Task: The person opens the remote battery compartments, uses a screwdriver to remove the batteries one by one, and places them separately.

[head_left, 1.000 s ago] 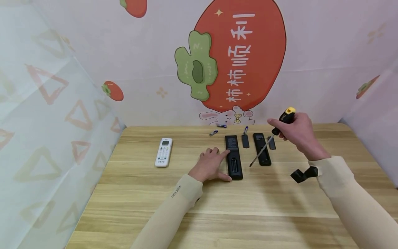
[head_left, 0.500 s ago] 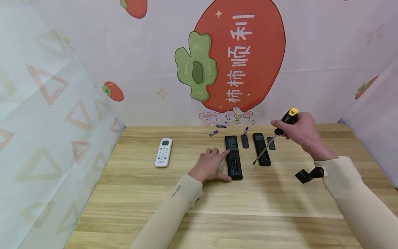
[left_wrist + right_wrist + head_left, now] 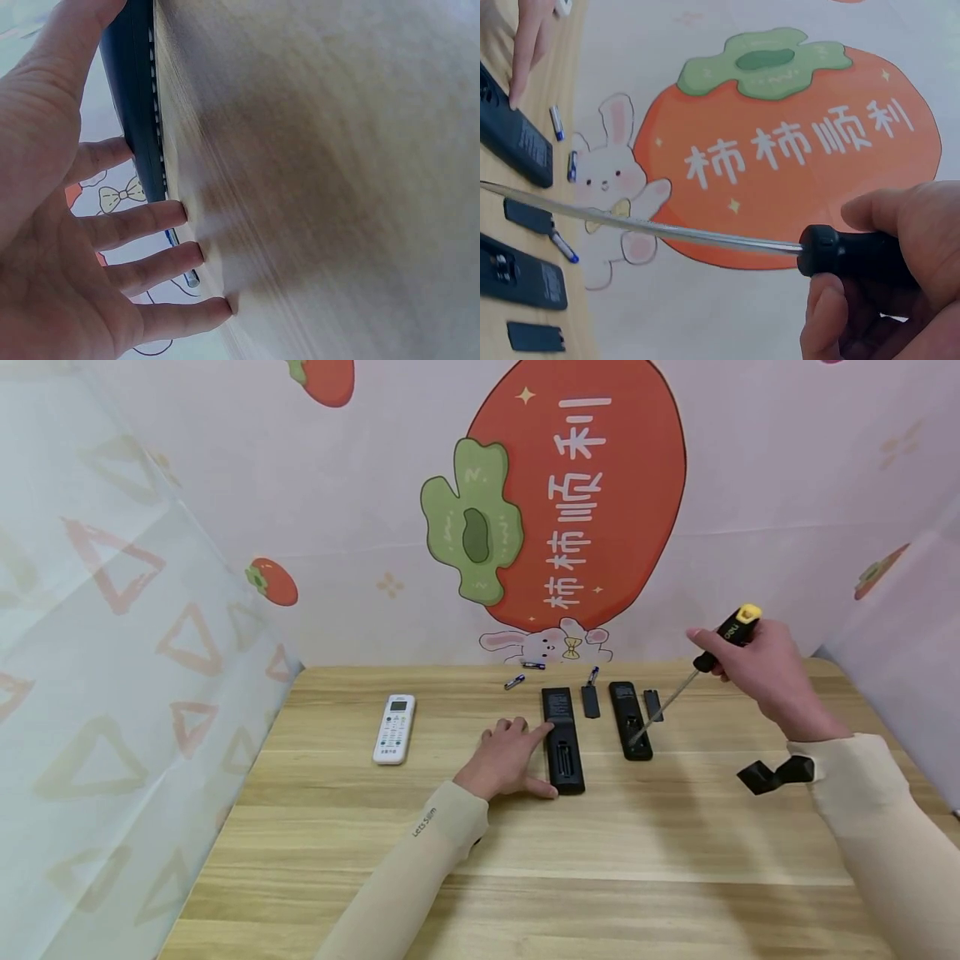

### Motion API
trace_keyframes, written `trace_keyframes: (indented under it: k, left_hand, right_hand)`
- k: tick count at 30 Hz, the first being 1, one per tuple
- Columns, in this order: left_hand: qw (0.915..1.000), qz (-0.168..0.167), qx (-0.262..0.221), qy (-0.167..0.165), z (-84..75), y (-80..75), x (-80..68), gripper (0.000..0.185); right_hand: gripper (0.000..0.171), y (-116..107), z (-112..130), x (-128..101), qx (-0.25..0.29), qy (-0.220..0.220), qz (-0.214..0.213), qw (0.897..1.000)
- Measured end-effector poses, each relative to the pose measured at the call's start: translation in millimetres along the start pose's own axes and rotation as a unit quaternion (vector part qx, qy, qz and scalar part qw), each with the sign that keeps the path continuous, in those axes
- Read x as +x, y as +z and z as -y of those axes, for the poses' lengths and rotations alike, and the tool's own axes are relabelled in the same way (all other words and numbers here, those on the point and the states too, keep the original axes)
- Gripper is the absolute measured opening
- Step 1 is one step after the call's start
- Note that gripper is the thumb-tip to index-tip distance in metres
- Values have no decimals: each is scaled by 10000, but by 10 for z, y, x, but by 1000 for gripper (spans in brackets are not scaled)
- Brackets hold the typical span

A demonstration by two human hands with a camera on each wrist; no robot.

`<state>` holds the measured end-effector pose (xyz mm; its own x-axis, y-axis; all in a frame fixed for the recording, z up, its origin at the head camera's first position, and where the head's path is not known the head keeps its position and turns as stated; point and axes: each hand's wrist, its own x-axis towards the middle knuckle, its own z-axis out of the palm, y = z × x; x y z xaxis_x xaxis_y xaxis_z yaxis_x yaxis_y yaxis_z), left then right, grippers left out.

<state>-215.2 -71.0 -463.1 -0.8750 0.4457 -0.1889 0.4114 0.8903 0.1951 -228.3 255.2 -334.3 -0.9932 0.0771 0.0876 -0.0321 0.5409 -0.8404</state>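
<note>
My right hand [image 3: 772, 672] grips a screwdriver [image 3: 862, 259] by its black and yellow handle. The shaft slants down and left, its tip overlapping the smaller black remote control [image 3: 628, 714] in the head view. That remote lies back up, its battery bay uncovered. My left hand [image 3: 510, 760] lies on the table with its fingers spread; thumb and index fingertip touch the left side of the longer black remote control [image 3: 558, 706]. This remote also lies back up with an open battery bay. Seen from the left wrist, the remaining fingertips [image 3: 217, 307] rest on the wood beside it.
Two battery covers [image 3: 590, 702] lie near the black remotes, one right of each. Several small batteries [image 3: 514, 682] are scattered toward the table's back edge. A white remote control [image 3: 394, 729] with a display lies on the left. A printed cloth [image 3: 360, 527] hangs behind the wooden table [image 3: 525, 893].
My right hand has moved right with the screwdriver, and its tip has swung from between the two black remotes to over the smaller one. My left hand stays put.
</note>
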Motion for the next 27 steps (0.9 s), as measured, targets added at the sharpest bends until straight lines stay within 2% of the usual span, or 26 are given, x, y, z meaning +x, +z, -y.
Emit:
trace_keyframes:
  k: [6,14,21,27]
  left_hand:
    - [10000,10,10,-19,2,-2,-5,103]
    - [10000,6,-5,-30,-1,0,-2,103]
    - [10000,18,16,-38,-1,-9,-9,103]
    - [10000,-4,32,18,3,-8,-18,102]
  right_hand:
    - [58,-140,-4,79,-703,234,266,9969]
    - [57,-272,-85,235,-1442,332,605,9871]
    - [50,-334,-180,355,-1865,421,1289,9731]
    - [42,-346,-285,455,-2158,535,1661,9607]
